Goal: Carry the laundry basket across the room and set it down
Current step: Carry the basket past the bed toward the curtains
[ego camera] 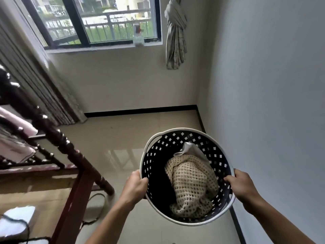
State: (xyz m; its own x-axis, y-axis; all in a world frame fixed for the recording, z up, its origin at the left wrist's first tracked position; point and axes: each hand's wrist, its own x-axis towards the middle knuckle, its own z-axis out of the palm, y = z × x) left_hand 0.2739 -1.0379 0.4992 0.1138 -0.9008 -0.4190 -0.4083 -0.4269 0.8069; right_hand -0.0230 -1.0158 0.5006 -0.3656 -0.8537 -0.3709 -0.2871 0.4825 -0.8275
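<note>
Both hands' grip on laundry basket (187, 176) rim; bed frame (70, 152) left, wall (263, 103) right.

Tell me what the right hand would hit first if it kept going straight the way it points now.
The right hand points up-left across the laundry basket, so it would likely meet the cream knit cloth inside first. Depth is unclear; it might pass above it.

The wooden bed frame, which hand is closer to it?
Left. The left hand grips the basket rim on the bed frame side; the right hand grips the rim beside the wall.
</note>
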